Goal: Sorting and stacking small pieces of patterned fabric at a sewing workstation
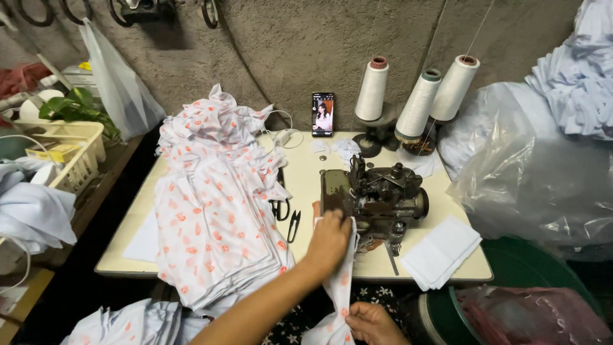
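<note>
At the near edge, the right hand (372, 322) pinches the lower end of a white strip of cloth with orange print (340, 291), below the desk (306, 185) front. The left hand (329, 239) presses the strip's upper end flat at the dark sewing machine (377, 195). A stack of printed cloth (214, 223) overhangs the front left edge. Scissors (281, 207) and thread snips (293, 225) lie in the narrow bare gap between. Folded white pieces (440, 252) sit right. Three thread cones (418, 96) and a phone (323, 114) stand farthest back.
</note>
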